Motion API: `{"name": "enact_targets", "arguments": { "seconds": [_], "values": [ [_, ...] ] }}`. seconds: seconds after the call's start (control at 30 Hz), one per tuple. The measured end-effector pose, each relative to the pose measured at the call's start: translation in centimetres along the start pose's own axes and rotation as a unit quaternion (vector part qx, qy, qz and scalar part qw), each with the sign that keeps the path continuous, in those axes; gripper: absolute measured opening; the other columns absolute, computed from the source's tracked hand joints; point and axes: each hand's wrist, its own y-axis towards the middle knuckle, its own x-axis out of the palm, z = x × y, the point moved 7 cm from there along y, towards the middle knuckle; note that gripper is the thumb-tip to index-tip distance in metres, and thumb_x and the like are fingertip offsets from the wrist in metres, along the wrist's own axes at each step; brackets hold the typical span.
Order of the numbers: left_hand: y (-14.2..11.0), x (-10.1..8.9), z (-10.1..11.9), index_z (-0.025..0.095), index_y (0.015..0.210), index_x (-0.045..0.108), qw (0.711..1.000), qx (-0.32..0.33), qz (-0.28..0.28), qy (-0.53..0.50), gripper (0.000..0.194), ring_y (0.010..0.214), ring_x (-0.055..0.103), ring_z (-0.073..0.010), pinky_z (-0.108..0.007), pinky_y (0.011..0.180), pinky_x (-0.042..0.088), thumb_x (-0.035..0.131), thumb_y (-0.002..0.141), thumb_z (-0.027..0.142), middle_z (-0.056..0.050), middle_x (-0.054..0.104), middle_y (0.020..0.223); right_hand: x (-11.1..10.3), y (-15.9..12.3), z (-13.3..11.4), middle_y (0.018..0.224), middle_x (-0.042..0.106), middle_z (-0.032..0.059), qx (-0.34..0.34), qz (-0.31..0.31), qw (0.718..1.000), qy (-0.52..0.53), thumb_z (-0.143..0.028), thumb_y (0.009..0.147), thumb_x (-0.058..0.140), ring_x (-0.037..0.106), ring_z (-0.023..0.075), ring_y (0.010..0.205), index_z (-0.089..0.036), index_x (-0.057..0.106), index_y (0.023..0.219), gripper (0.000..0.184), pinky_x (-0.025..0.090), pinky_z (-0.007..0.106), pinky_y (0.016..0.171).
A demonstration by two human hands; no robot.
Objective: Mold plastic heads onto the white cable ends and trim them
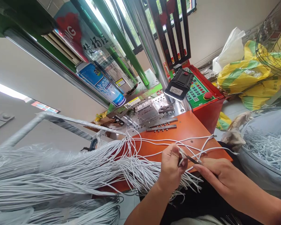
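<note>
My left hand (171,164) is closed around white cords, whose bent ends (182,153) stick out by the thumb. To the right, my right hand (219,173) grips a thin dark metal tool (193,159); its exact kind is not clear. The tool's tip is close to the cords in my left hand. A large bundle of white cords (84,172) stretches from the left side to beneath my left hand. A few loose cords (168,141) cross the orange tabletop (184,129) behind both hands.
Metal strips with small pegs (162,128) lie before the machine's metal mould plate (148,114). A black work lamp (180,82), a red control box (204,93) and a spray can (103,84) stand around it. At right is a bag-lined bin of white offcuts (271,153).
</note>
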Motion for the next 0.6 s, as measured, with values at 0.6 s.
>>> {"name": "enact_targets", "arguments": {
  "seconds": [0.6],
  "values": [
    [-0.5, 0.1, -0.6, 0.019, 0.074, 0.048, 0.995, -0.081, 0.028, -0.042, 0.06, 0.038, 0.028, -0.0019, -0.014, 0.034, 0.018, 0.074, 0.087, 0.072, 0.006, 0.047, 0.053, -1.1, -0.3, -1.8, 0.094, 0.07, 0.0061, -0.167, 0.14, 0.916, -0.337, -0.029, 0.106, 0.057, 0.065, 0.0244, 0.09, -0.022, 0.064, 0.086, 0.022, 0.042, 0.038, 0.084]
  ]
}}
